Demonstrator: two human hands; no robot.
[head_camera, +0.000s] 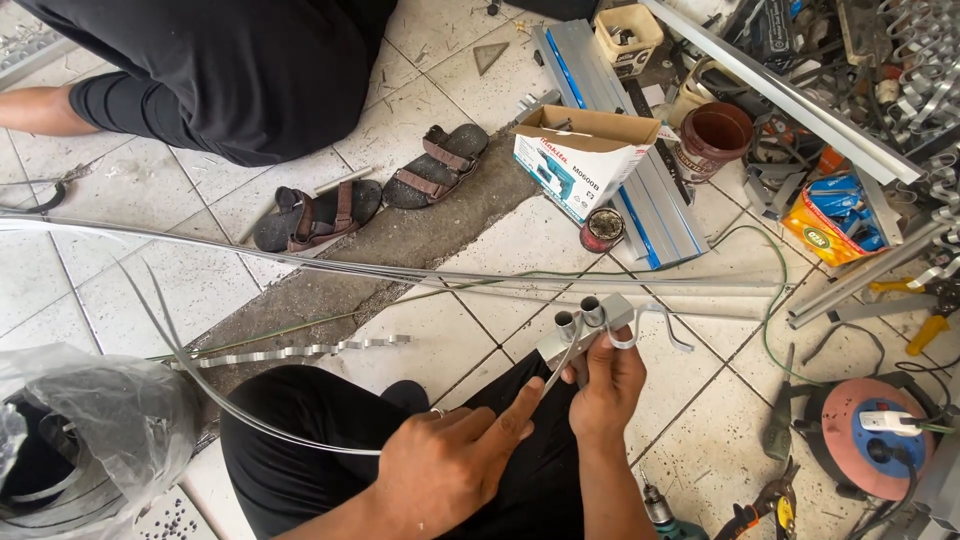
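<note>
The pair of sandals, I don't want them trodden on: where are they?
In the head view the sandals lie on the floor, upper centre, left of the cardboard box.

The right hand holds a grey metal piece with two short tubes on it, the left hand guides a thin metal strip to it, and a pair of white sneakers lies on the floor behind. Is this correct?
Not quite. The footwear is a pair of dark strapped sandals, not white sneakers, as the head view shows. The rest stands: the right hand holds the grey metal piece and the left hand guides the thin strip.
</note>
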